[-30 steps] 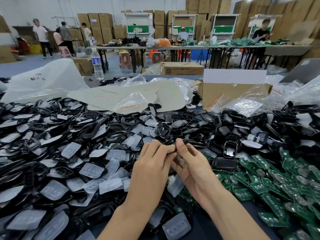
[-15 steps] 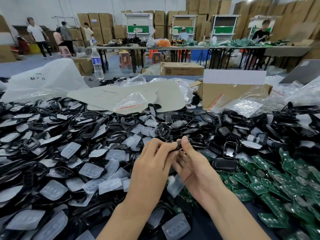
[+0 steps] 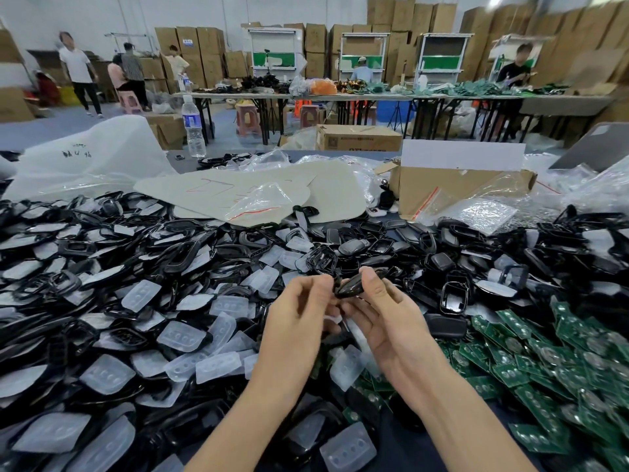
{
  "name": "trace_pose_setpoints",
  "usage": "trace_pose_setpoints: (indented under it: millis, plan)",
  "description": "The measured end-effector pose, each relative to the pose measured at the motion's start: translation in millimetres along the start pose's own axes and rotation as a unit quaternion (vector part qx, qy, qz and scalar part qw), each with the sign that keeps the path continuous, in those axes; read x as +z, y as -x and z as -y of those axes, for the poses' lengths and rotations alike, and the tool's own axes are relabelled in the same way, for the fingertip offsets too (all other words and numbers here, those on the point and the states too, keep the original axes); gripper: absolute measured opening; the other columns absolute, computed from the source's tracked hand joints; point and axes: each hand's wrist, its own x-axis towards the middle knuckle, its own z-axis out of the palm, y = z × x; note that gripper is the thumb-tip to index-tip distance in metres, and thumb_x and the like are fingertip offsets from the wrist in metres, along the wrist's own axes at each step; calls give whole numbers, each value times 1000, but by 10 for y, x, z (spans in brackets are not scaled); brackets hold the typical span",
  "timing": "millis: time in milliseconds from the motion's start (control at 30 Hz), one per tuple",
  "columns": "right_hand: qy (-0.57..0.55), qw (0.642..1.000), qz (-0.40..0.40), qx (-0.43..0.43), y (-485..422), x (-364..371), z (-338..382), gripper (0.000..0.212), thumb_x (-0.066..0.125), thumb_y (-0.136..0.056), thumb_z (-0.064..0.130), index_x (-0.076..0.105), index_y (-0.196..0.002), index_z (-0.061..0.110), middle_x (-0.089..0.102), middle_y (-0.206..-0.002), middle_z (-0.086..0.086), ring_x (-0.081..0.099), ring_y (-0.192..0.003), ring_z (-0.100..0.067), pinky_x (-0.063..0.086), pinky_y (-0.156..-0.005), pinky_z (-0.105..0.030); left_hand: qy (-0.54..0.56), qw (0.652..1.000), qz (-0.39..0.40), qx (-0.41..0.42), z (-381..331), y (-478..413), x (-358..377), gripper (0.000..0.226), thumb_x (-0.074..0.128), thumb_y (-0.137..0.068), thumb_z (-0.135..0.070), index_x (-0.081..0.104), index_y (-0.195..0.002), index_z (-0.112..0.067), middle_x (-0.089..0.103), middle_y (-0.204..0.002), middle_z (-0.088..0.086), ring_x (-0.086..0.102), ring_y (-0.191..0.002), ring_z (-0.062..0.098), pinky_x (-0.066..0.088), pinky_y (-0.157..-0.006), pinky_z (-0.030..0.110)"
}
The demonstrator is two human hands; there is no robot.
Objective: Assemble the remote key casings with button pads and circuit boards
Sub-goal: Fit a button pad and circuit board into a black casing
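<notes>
Warehouse setting: stacked cardboard boxes (image 3: 190,42) along the back wall, long tables (image 3: 340,97) heaped with parts, several people standing or seated around them. Near bench covered edge to edge. Across left and centre, black shells (image 3: 177,260) mixed with clear button pads (image 3: 180,335); at right, a pile of green circuit boards (image 3: 531,362). Behind the heaps: water bottle (image 3: 194,129), white plastic bag (image 3: 85,161), flat beige sheets (image 3: 238,192), open carton (image 3: 459,189) with small zip bags (image 3: 476,212) lying in front.

Held up over the centre of the pile, clear of the loose parts beneath: one key casing (image 3: 349,289), long axis tilted, right end higher. Curled left hand (image 3: 296,321) pinching the casing's left end with its fingertips. Palm-up right hand (image 3: 391,321) gripping the same casing, thumb on top of the right end, fingers underneath. Casing at the fingertips of both hands, not in either palm. Inside of casing not discernible: dark, glossy, slightly blurred. Small white piece between the hands, just below the casing; cannot tell what it is or which hand carries it.
</notes>
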Motion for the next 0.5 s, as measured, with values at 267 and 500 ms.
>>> trace_pose_setpoints:
  millis: [267,500]
  plan:
    - [166,982,57,-72,37,-17,2,54,88,-65,59,72,-104,26,73,-107,-11,71,-97,-25,56,-88,-42,241,942,97,-212,-96,-20,-54,29,69,-82,-38,81,-80,-13,67,-75,7,61,-59,11,50,-48,21]
    - [261,953,96,-122,134,-10,69,34,69,-89,22,61,-122,25,74,-117,-2,68,-113,-17,52,-100,-26,205,969,56,-128,-12,-40,-69,29,66,-83,-35,80,-89,-10,65,-76,9,60,-64,10,49,-53,22]
